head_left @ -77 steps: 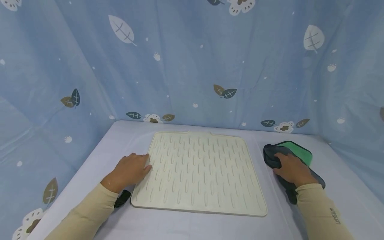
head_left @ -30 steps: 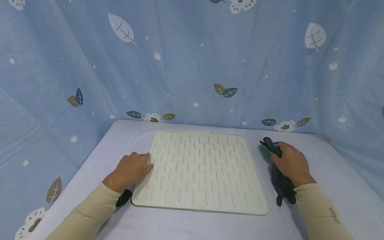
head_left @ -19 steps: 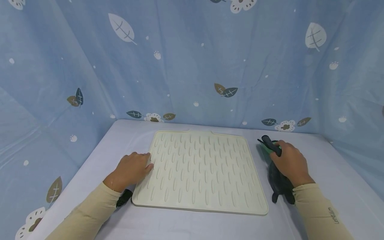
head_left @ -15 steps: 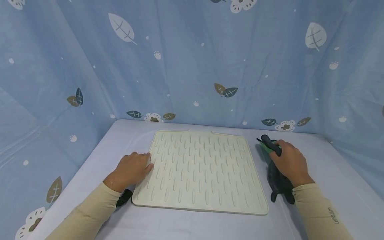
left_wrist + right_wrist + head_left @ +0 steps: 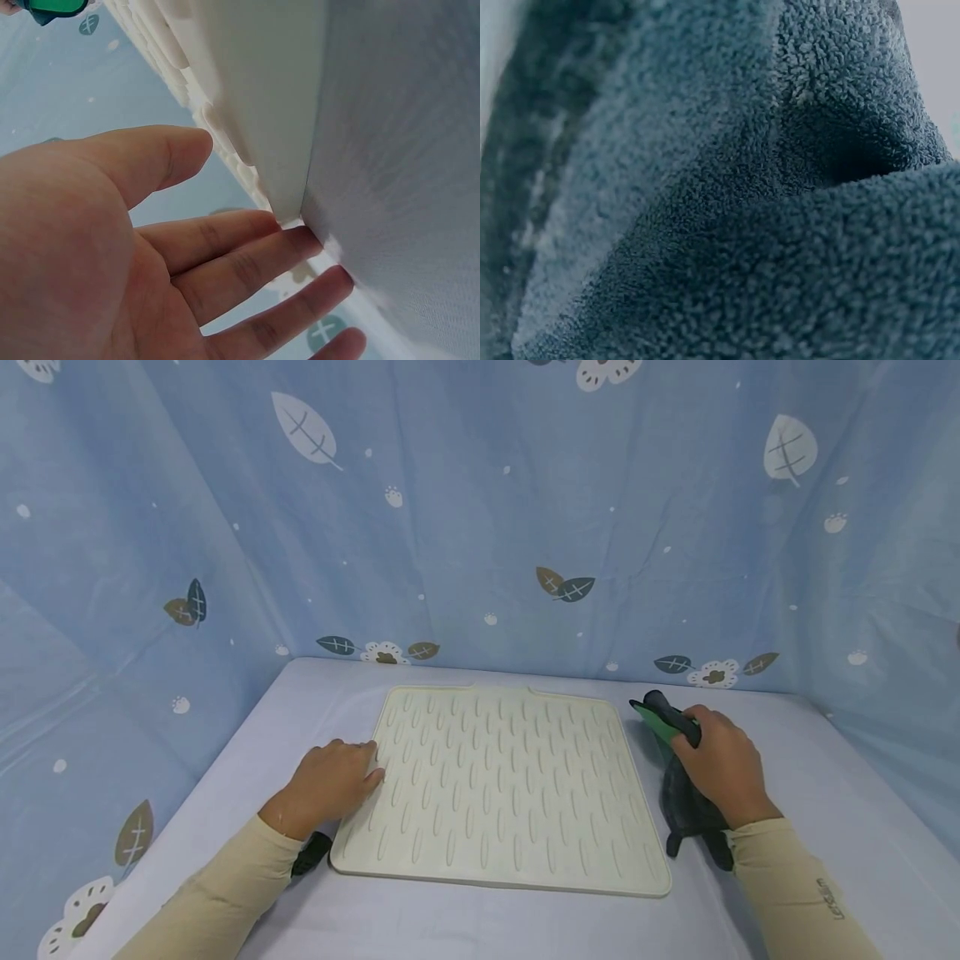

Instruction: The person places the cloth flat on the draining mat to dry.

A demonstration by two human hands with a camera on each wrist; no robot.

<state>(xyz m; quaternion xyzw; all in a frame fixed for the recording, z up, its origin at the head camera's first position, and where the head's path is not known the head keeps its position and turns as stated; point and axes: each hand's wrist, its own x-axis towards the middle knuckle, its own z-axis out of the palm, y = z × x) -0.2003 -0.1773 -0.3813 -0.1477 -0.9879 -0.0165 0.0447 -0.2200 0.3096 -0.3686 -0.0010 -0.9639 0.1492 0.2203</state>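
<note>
Probably light and floppy, the dark cloth (image 5: 686,802) right of the pale mat (image 5: 495,789) holds best by bunched folds, where the right hand (image 5: 723,767) grips, the left hand (image 5: 324,783) relaxed against the mat.

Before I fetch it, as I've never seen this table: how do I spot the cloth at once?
On the white table, find the big cream mat. Just right of it, the person's right hand grips the cloth, bunched up. Unlike the pale, flat mat, it is dark grey and fuzzy, with some green showing.
</note>
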